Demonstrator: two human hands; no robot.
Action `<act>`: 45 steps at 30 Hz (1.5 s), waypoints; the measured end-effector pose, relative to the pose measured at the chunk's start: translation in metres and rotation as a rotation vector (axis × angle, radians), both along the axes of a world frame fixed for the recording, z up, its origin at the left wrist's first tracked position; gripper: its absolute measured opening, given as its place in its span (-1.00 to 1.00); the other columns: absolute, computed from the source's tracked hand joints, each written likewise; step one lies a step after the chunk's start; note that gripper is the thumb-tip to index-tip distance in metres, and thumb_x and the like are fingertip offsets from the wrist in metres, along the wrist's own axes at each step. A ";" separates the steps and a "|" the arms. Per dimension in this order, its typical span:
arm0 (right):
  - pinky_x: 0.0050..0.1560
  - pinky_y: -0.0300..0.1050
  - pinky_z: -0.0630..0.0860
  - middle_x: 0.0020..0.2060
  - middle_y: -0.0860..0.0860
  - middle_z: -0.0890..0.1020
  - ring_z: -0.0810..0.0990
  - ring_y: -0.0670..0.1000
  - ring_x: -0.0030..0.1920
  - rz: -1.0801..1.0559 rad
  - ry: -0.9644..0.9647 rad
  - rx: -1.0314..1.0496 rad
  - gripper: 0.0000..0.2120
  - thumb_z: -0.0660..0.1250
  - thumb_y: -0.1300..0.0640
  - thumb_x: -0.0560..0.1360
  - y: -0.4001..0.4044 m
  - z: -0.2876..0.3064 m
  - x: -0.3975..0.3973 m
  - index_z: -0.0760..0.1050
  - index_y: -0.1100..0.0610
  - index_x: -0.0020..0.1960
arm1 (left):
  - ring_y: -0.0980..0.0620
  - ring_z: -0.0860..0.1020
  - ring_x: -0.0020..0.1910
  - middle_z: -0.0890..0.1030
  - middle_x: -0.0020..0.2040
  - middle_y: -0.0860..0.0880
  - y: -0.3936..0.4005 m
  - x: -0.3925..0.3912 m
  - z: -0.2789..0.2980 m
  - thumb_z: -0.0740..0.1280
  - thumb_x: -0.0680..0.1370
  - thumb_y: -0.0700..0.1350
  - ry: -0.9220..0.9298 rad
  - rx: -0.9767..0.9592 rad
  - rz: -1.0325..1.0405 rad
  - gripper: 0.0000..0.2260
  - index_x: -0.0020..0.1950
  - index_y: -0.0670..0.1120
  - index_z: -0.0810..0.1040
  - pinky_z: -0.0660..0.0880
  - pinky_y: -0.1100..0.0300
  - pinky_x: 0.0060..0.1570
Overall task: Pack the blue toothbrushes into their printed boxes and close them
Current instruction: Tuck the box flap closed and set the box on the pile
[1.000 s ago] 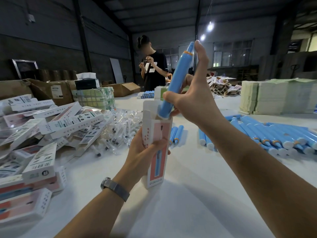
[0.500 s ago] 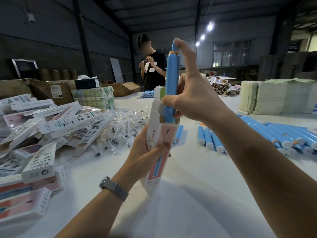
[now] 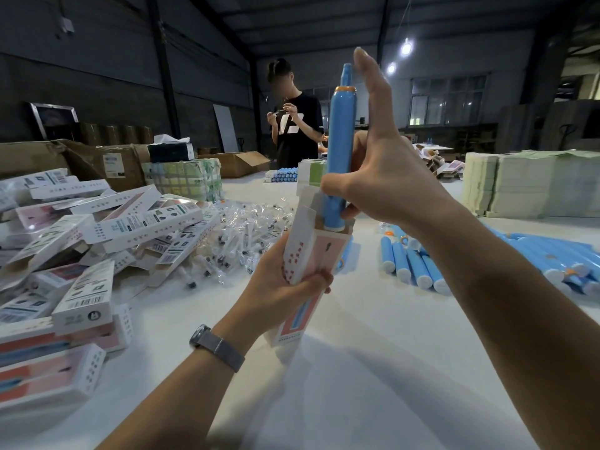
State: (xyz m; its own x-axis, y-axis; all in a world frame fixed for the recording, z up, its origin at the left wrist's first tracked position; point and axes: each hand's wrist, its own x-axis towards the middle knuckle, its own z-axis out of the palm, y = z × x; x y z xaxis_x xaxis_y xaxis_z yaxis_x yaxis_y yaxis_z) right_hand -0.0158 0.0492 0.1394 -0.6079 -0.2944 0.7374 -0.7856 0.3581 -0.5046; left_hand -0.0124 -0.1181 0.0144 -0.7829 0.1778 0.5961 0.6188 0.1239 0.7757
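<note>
My left hand (image 3: 285, 280) grips a printed pink-and-white box (image 3: 311, 254), held upright above the white table with its top flaps open. My right hand (image 3: 376, 177) holds a blue toothbrush handle (image 3: 339, 151) upright, thumb and curled fingers round its lower part, index finger stretched up beside its orange-ringed top. The handle's white bottom end sits just inside the box mouth. More blue toothbrush handles (image 3: 412, 264) lie on the table to the right.
A heap of printed boxes (image 3: 97, 228) covers the left of the white table (image 3: 373, 368), with clear-wrapped brush heads (image 3: 233, 235) behind it. Stacked flat sheets (image 3: 532, 183) stand at the right. A person (image 3: 295, 118) stands at the far end by cardboard cartons (image 3: 107, 160).
The toothbrush handle has swung from tilted to upright and come down so its bottom end enters the open box. The box in my left hand has tilted slightly.
</note>
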 end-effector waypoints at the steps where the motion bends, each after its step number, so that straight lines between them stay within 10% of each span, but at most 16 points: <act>1: -0.41 -0.01 0.63 -0.20 -0.05 0.49 0.61 0.17 -0.36 -0.003 0.014 0.002 0.12 0.48 0.29 0.33 0.000 0.000 0.001 -0.19 -0.33 0.51 | -0.12 0.70 -0.18 0.68 -0.08 0.01 -0.001 0.000 0.000 0.48 0.41 -0.19 0.004 -0.009 0.008 -0.62 0.09 0.22 0.56 0.63 0.15 -0.20; 15: -0.40 0.06 0.62 -0.26 0.02 0.53 0.61 0.17 -0.37 0.035 0.039 0.027 0.04 0.45 0.27 0.30 0.003 -0.003 -0.002 -0.08 -0.34 0.48 | -0.07 0.71 -0.16 0.66 -0.02 0.06 -0.009 -0.003 0.001 0.49 0.41 -0.12 0.013 -0.114 0.007 -0.57 0.17 0.24 0.46 0.63 0.17 -0.19; 21: -0.33 0.01 0.66 0.16 0.12 0.49 0.64 0.21 -0.23 0.112 -0.014 -0.092 0.09 0.47 0.30 0.33 0.000 -0.008 -0.008 -0.13 -0.37 0.49 | -0.06 0.68 -0.21 0.63 -0.07 0.03 -0.012 -0.003 0.000 0.50 0.42 -0.17 0.043 -0.093 0.014 -0.57 0.16 0.18 0.44 0.63 0.15 -0.24; 38: -0.35 -0.06 0.64 -0.07 0.11 0.51 0.63 0.17 -0.26 0.059 -0.040 -0.084 0.00 0.53 0.28 0.33 0.004 -0.019 -0.028 -0.04 -0.22 0.46 | -0.02 0.68 -0.08 0.62 -0.01 0.17 -0.010 -0.005 -0.004 0.38 0.53 0.00 0.088 -0.075 0.081 -0.68 0.16 0.39 0.44 0.62 0.21 -0.21; 45: -0.15 -0.01 0.56 -0.34 -0.04 0.55 0.53 -0.08 -0.33 -0.144 -0.018 0.053 -0.67 0.33 0.01 0.54 -0.006 -0.039 -0.034 0.39 -0.08 0.28 | 0.09 0.65 -0.11 0.61 -0.07 0.18 -0.025 -0.015 -0.006 0.36 0.50 0.05 0.129 -0.070 0.302 -0.75 0.05 0.39 0.42 0.61 0.23 -0.22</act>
State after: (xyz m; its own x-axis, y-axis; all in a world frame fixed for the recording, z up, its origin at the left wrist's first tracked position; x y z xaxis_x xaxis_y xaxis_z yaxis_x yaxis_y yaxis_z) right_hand -0.0500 0.0431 0.1005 -0.6595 -0.2416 0.7119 -0.7154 0.4926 -0.4956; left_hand -0.0279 -0.1431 0.0089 -0.7254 -0.0065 0.6883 0.6385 0.3672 0.6764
